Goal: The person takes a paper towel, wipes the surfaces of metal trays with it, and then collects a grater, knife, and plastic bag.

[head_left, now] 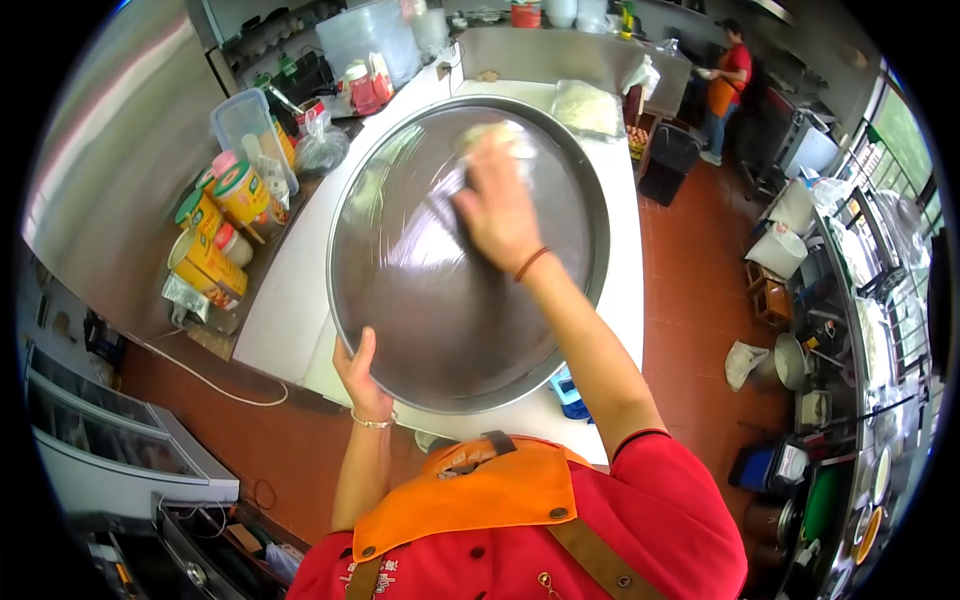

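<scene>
A large round metal tray [440, 320] with a raised rim lies over the white worktop, tilted toward me. My left hand [363, 378] grips its near-left rim, thumb up on the inner side and fingers underneath, hidden. Toward the far part of the tray, my right hand [495, 205] presses a pale crumpled wad [505, 140] against the inner surface. The wad is yellowish white and blurred by motion. Shiny streaks run across the tray's dark bottom.
The white worktop [285, 325] extends around the tray. Yellow cans [208, 268] and a clear plastic tub [245, 130] stand left. A bag of pale food [588, 108] lies behind right. Blue objects [570, 392] sit by the near rim. Another person [732, 85] stands far right.
</scene>
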Action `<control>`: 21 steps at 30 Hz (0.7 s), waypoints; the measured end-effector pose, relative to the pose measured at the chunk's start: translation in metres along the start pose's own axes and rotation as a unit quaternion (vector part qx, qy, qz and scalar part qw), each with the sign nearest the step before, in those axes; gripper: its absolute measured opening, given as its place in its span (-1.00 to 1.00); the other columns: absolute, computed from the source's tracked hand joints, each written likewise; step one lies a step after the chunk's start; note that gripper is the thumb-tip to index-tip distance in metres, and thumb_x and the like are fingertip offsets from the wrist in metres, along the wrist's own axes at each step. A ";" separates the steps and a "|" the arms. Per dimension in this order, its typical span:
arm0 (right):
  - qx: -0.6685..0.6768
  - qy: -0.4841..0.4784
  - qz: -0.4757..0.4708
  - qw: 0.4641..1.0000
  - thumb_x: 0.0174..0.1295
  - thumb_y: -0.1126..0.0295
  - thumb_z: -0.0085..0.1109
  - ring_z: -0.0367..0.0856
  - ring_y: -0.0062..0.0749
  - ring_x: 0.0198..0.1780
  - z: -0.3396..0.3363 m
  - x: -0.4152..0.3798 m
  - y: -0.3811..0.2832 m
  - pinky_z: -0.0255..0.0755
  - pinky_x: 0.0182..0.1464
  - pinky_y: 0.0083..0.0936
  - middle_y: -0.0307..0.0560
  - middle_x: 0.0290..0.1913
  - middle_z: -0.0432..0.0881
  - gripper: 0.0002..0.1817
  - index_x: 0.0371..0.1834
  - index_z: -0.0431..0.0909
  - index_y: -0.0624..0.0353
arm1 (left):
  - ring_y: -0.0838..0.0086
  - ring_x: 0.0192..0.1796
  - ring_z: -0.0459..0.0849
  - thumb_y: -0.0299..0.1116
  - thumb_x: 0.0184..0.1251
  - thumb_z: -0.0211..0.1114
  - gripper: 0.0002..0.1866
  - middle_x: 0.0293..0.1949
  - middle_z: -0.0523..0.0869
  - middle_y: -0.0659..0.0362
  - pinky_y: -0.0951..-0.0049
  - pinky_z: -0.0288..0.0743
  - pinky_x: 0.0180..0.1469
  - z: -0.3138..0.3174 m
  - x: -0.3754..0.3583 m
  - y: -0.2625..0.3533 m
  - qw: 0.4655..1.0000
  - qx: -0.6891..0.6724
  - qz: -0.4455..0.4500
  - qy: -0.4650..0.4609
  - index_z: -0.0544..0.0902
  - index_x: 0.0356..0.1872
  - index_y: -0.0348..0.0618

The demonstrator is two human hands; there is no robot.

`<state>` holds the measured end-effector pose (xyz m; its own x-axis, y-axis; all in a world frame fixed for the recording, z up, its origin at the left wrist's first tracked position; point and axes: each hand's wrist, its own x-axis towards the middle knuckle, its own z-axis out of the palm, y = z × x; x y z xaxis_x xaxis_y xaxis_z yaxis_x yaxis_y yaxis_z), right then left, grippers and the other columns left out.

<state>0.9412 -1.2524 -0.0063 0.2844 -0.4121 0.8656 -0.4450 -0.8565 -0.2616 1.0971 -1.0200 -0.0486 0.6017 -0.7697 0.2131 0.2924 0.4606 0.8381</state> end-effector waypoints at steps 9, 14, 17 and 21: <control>0.095 -0.288 -0.285 0.909 0.29 -0.01 0.19 0.10 -0.02 0.60 0.015 -0.062 -0.111 -0.06 0.62 -0.07 0.06 0.55 0.24 -0.24 0.47 0.33 0.19 | 0.41 0.06 0.68 -0.24 0.59 0.14 -0.66 0.06 0.68 0.12 0.37 0.58 0.07 -0.016 0.023 -0.009 1.000 0.001 -0.014 0.009 0.58 0.17 -0.27; -0.007 -0.093 -0.130 0.987 0.28 0.18 0.27 0.14 0.06 0.58 0.003 0.031 -0.048 -0.01 0.57 -0.04 0.11 0.58 0.19 -0.30 0.48 0.32 0.13 | 0.51 -0.11 0.65 -0.27 0.57 0.20 -0.68 -0.08 0.69 0.17 0.48 0.55 -0.08 -0.010 0.008 0.001 0.999 -0.026 -0.023 -0.018 0.57 0.14 -0.30; -0.080 -0.018 -0.032 0.996 0.28 0.13 0.26 0.16 0.14 0.55 0.009 0.036 -0.033 0.07 0.53 0.02 0.17 0.55 0.23 -0.30 0.44 0.35 0.22 | 0.54 -0.16 0.63 -0.29 0.55 0.22 -0.70 -0.14 0.69 0.20 0.52 0.51 -0.11 -0.010 0.007 0.003 0.999 -0.024 -0.043 0.000 0.58 0.11 -0.30; -0.014 -0.135 -0.151 0.979 0.29 0.12 0.23 0.19 0.20 0.51 0.006 0.021 -0.087 0.08 0.51 0.03 0.24 0.55 0.16 -0.25 0.46 0.27 0.31 | 0.58 -0.15 0.61 -0.26 0.55 0.23 -0.71 -0.13 0.67 0.24 0.52 0.49 -0.10 -0.007 0.018 0.002 0.999 -0.008 -0.044 -0.016 0.59 0.07 -0.26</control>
<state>0.9910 -1.1884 0.0317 0.6191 -0.2122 0.7561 -0.3287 -0.9444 0.0041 1.1142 -1.0299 -0.0463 0.5494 -0.8211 0.1549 0.3558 0.3976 0.8458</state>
